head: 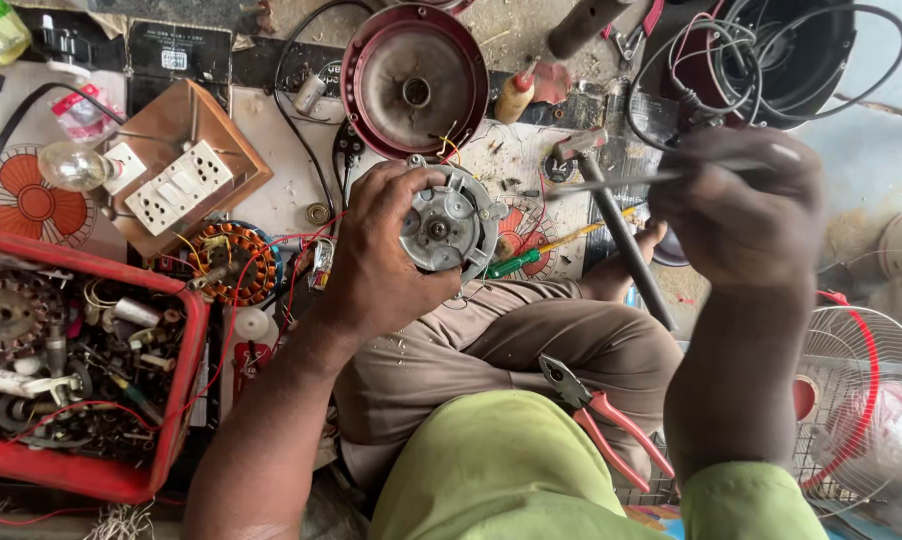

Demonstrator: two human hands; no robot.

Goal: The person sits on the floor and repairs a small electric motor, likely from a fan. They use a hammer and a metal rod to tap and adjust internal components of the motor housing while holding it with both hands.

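The left hand (376, 250) is clenched around the rim of a grey fan motor (449, 222), holding it above the person's lap, just in front of the cluttered bench (281, 150). The motor looks like a cast-metal housing: probably dense and heavy for its size, rigid, dusty rather than slippery, so a grip round the circumference as shown seems the safe hold, keeping clear of the thin coloured wires (311, 240) trailing from it, which could tear. Its shaft axis points up toward the camera, the round end face showing. The right hand (741, 205) grasps a slim metal rod-like tool (621, 181) between its fingers (771, 150), the tool's long axis running leftward toward the motor. Red-handled pliers (596, 405) rest on the thigh.
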